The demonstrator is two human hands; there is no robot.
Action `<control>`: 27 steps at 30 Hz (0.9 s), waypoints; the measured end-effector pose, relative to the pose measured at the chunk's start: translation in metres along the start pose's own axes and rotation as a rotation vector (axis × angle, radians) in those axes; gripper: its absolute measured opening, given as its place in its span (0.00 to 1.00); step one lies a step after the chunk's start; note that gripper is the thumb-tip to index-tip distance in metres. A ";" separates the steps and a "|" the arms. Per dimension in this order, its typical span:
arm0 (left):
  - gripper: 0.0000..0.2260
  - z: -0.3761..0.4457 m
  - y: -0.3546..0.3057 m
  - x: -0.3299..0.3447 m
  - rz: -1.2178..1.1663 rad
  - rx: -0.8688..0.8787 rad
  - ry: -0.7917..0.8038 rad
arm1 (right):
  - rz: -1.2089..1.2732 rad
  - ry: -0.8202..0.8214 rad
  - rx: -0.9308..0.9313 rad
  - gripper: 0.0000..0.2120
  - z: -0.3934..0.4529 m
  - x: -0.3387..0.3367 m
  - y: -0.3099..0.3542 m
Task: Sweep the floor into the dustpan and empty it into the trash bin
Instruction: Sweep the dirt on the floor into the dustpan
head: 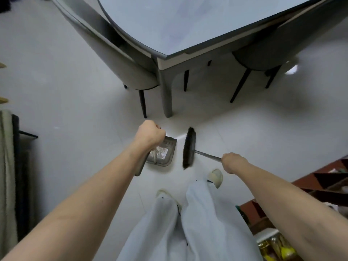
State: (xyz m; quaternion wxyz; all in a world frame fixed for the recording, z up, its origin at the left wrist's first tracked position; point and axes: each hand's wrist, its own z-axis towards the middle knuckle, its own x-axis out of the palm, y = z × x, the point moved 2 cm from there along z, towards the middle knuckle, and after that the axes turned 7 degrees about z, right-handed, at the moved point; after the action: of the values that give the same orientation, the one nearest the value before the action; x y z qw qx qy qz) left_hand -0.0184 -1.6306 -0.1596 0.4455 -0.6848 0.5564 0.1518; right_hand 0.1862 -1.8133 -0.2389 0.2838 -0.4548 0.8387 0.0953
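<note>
Broom (189, 147) head upright beside dustpan (163, 151); right hand (232, 162) grip clenches handle, left hand (150, 133) clenches dustpan handle.

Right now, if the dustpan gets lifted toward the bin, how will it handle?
The dustpan looks like thin moulded plastic, so probably stiff and light. The left hand grips its handle, so it may swing. The scraps inside look loose and could spill if tilted.

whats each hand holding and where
Left hand grips the dustpan by its upright handle's top; right hand grips the broom by its metal handle.
</note>
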 end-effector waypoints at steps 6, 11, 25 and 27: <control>0.04 0.019 -0.063 0.029 0.073 0.048 0.020 | 0.065 -0.071 0.096 0.20 0.006 -0.025 -0.071; 0.05 0.035 -0.149 0.064 0.173 0.124 0.095 | 0.201 -0.097 0.115 0.21 0.005 -0.033 -0.126; 0.05 0.068 -0.292 0.116 0.322 0.211 0.116 | 0.380 0.048 0.183 0.20 0.025 -0.019 -0.218; 0.05 0.071 -0.301 0.117 0.316 0.220 0.125 | 0.384 0.034 0.215 0.20 0.027 -0.028 -0.230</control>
State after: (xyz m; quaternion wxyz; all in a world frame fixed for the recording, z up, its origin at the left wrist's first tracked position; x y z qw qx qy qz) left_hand 0.3116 -1.6531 -0.1488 0.4528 -0.5441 0.6968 0.1156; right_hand 0.3970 -1.9129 -0.2229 0.2933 -0.2553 0.9199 0.0500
